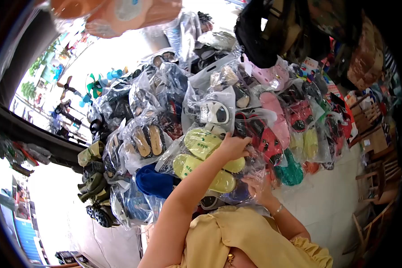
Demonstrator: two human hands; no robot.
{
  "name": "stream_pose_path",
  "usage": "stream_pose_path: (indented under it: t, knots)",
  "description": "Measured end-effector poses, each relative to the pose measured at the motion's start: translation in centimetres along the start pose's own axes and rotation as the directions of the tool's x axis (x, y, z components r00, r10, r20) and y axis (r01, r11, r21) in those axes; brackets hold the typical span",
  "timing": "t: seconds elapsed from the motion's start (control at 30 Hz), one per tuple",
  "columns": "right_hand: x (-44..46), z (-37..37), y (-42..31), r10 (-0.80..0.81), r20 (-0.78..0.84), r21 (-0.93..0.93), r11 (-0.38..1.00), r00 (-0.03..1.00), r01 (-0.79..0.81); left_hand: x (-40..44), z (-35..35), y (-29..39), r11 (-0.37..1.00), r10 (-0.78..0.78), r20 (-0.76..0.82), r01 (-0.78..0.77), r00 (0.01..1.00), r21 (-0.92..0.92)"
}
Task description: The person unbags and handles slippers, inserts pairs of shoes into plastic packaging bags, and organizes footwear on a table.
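My left hand [234, 146] reaches across the pile, fingers bent at the edge of a clear plastic bag over pale yellow-green slippers [202, 143] with green lettering. Lower and to the right, my right hand [260, 190] pinches clear plastic near the same slippers; its fingertips are partly hidden by the wrap. Beside my left hand lie red and black bagged shoes [269, 145]. A teal bagged shoe [291, 169] hangs beyond my right hand. White bagged clogs [214, 112] sit above the yellow-green slippers, and a blue item [155, 181] is left of them.
Bagged footwear is heaped all around, including tan-soled sandals [149, 140] and pink clogs [272, 76]. Dark bags [263, 35] hang at upper right. Wooden chairs [374, 138] stand at right on the tiled floor [326, 196]. Olive shoes [94, 185] hang at left.
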State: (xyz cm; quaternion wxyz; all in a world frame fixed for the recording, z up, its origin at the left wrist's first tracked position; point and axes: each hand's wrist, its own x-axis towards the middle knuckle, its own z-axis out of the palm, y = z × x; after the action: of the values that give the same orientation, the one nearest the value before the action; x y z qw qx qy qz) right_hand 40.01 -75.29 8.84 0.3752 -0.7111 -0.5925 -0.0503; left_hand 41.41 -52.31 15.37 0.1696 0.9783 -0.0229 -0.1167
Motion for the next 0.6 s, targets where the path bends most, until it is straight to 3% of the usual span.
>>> stream_pose_path:
  t: [0.07, 0.1, 0.17, 0.23, 0.3, 0.37, 0.4, 0.43, 0.47, 0.5, 0.57, 0.6]
  knots:
    - [-4.1, -0.1, 0.2, 0.333, 0.231, 0.171, 0.911, 0.914, -0.375, 1.0, 0.4, -1.2, 0.999, 0.026, 0.004, -0.026, 1.000, -0.035]
    - [-4.9, -0.1, -0.8, 0.358, 0.219, 0.170, 0.902, 0.908, -0.397, 1.2, 0.3, -0.9, 0.998, 0.040, 0.009, -0.040, 0.999, -0.053]
    - [-5.3, 0.1, -2.9, 0.548, 0.424, 0.394, 0.605, 0.721, -0.692, 1.2, -0.1, -0.3, 0.991, 0.130, -0.022, -0.131, 0.991, -0.018]
    - [-2.9, 0.6, -4.3, 0.519, 0.347, 0.449, 0.639, 0.781, -0.624, 0.3, -2.5, -0.4, 0.986, -0.031, -0.119, 0.011, 0.992, -0.164]
    - [0.0, 1.1, -4.7, 0.463, 0.072, 0.507, 0.746, 0.883, -0.432, -1.4, -6.3, -1.1, 0.919, -0.049, -0.412, -0.121, 0.910, -0.376]
    - [3.5, 0.8, -3.9, 0.390, -0.104, 0.462, 0.833, 0.915, -0.303, -3.6, -10.7, -1.3, 0.773, -0.325, -0.338, 0.042, 0.883, -0.633]
    - [5.3, 0.5, -3.4, 0.352, -0.175, 0.419, 0.872, 0.920, -0.253, -5.5, -13.8, 0.2, 0.694, -0.507, -0.344, 0.138, 0.791, -0.707]
    - [7.1, 0.2, -2.6, 0.293, -0.281, 0.373, 0.911, 0.914, -0.177, -5.5, -12.8, -1.6, 0.922, -0.267, -0.622, 0.008, 0.736, -0.387]
    - [10.9, -1.9, -1.5, 0.312, -0.211, 0.461, 0.868, 0.927, -0.187, -8.2, -15.7, -3.3, 0.648, -0.540, -0.613, -0.181, 0.577, -0.740]
    - [14.4, -4.6, -1.8, 0.282, -0.223, 0.477, 0.866, 0.933, -0.147, -9.6, -17.3, -3.6, 0.666, -0.527, -0.771, -0.390, 0.357, -0.635]
    - [20.1, -9.1, -3.2, 0.151, -0.301, 0.450, 0.893, 0.941, 0.000, -14.0, -19.6, -2.6, 0.858, -0.488, -0.868, -0.132, 0.093, -0.497]
    - [21.3, -10.1, -3.6, 0.143, -0.289, 0.456, 0.890, 0.947, 0.005, -15.9, -19.4, -4.1, 0.942, -0.335, -0.942, 0.041, 0.035, -0.333]
